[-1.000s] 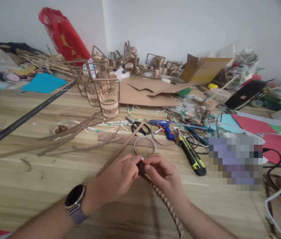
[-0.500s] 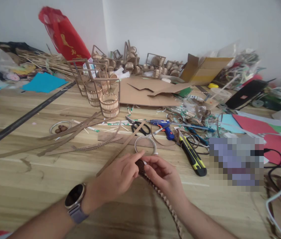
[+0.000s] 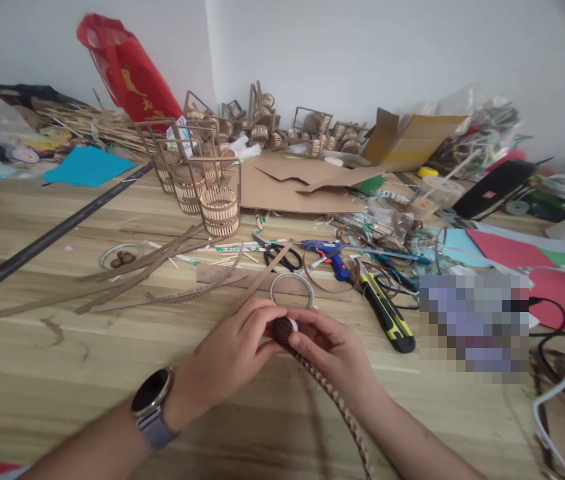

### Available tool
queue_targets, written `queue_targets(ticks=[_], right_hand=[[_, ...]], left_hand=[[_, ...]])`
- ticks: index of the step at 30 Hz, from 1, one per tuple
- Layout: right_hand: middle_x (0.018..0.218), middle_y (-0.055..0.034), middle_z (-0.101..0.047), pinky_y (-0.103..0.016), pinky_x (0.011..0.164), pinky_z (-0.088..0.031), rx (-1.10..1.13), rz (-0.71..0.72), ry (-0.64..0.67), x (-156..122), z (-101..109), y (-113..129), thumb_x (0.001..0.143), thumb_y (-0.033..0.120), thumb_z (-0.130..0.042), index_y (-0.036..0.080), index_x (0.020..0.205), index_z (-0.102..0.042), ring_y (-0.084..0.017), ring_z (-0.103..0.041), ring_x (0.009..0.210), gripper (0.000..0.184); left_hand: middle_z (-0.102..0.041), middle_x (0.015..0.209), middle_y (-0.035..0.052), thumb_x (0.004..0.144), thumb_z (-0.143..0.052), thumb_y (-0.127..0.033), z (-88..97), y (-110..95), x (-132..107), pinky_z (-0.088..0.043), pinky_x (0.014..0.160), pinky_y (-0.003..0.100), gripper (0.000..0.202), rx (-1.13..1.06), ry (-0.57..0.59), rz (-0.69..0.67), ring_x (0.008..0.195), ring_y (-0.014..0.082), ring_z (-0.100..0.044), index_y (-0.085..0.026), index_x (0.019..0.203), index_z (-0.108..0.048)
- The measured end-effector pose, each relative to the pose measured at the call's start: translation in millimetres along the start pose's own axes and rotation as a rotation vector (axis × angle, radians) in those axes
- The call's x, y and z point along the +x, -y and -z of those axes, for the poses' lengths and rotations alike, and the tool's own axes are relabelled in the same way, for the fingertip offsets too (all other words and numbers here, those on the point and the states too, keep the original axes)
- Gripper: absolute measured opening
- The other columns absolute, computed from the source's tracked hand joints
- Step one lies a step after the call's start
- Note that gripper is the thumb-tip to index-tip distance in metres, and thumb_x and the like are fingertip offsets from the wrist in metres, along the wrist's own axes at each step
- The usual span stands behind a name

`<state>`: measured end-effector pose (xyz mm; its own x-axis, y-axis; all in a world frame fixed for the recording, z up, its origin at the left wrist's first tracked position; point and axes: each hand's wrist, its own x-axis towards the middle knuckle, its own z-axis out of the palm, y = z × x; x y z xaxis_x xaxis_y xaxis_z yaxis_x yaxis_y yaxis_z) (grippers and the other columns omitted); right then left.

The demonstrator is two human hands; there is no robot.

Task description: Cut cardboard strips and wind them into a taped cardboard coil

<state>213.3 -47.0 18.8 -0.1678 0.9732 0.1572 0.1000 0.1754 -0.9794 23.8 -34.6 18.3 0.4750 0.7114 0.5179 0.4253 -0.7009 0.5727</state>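
Between my two hands is a corrugated cardboard strip (image 3: 335, 397), its upper end a dark brown coil (image 3: 281, 329) with something white at its right side. My left hand (image 3: 240, 343) is closed, with fingertips and thumb on the coil's left side. Closed as well, my right hand (image 3: 335, 347) pinches the coil and strip from the right. From there the strip's ridged tail curves down past the bottom edge of the view. Just beyond my fingertips a pale ring (image 3: 292, 291) lies on the wooden table (image 3: 127, 360).
Past the ring lie black scissors (image 3: 282, 257), a blue glue gun (image 3: 330, 255) and a yellow-black utility knife (image 3: 387, 313). Cardboard strips (image 3: 157, 263) spread on the left. Small slatted buckets (image 3: 219, 215) with tall handles stand behind. Brown balls (image 3: 122, 259) sit in another ring.
My left index finger, stretched over the coil before, has drawn back and bent against its side, so more of the coil shows. My right hand has barely moved.
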Motion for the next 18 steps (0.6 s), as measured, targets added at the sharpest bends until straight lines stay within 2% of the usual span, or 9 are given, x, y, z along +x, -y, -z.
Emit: queue_targets(ticks=[2,5,8,15,18], right_hand=[[0.090,-0.0069,-0.077,-0.034,0.075,-0.054,0.007,0.004,-0.023,0.2,-0.5,-0.9,0.081,0.059,-0.070,0.024,0.102,-0.078,-0.022,-0.069,0.082,0.041],[0.093,-0.0069,-0.078,-0.034,0.075,-0.053,-0.058,0.038,-0.066,-0.5,-2.0,-1.9,0.084,0.058,-0.068,0.025,0.103,-0.077,-0.022,-0.069,0.082,0.039],[0.095,-0.0070,-0.078,-0.033,0.076,-0.053,-0.129,0.085,-0.089,-1.2,-3.1,-2.5,0.087,0.053,-0.066,0.026,0.104,-0.077,-0.023,-0.070,0.085,0.034],[0.095,-0.0062,-0.077,-0.033,0.074,-0.053,-0.191,0.121,-0.111,-1.1,-0.8,-5.5,0.090,0.047,-0.064,0.026,0.106,-0.075,-0.023,-0.070,0.085,0.028],[0.094,-0.0059,-0.077,-0.033,0.074,-0.052,-0.197,0.136,-0.102,-0.6,0.6,-5.9,0.090,0.044,-0.064,0.027,0.106,-0.075,-0.023,-0.069,0.085,0.026]], left_hand=[[-0.065,0.112,0.0079,0.083,-0.060,-0.001,-2.9,-1.8,0.3,-0.060,0.088,0.040,0.042,-0.061,-0.022,0.087,0.103,0.0229,-0.066,-0.021,0.119,-0.055],[-0.065,0.104,0.0057,0.079,-0.064,0.001,-7.6,-4.7,1.5,-0.063,0.080,0.034,0.038,-0.223,-0.041,0.229,0.093,0.0201,-0.068,-0.020,0.111,-0.061],[-0.063,0.101,0.0053,0.077,-0.066,0.000,-10.8,-7.1,2.8,-0.063,0.079,0.032,0.034,-0.380,-0.032,0.346,0.092,0.0191,-0.068,-0.018,0.106,-0.064],[-0.065,0.113,0.0081,0.080,-0.065,-0.011,-5.1,-7.7,5.6,-0.059,0.090,0.035,0.032,-0.591,0.006,0.383,0.106,0.0218,-0.065,-0.019,0.111,-0.066],[-0.069,0.110,0.0083,0.086,-0.062,-0.022,-1.9,-3.0,8.0,-0.057,0.087,0.034,0.024,-0.632,0.068,0.466,0.103,0.0218,-0.066,-0.018,0.110,-0.066]])
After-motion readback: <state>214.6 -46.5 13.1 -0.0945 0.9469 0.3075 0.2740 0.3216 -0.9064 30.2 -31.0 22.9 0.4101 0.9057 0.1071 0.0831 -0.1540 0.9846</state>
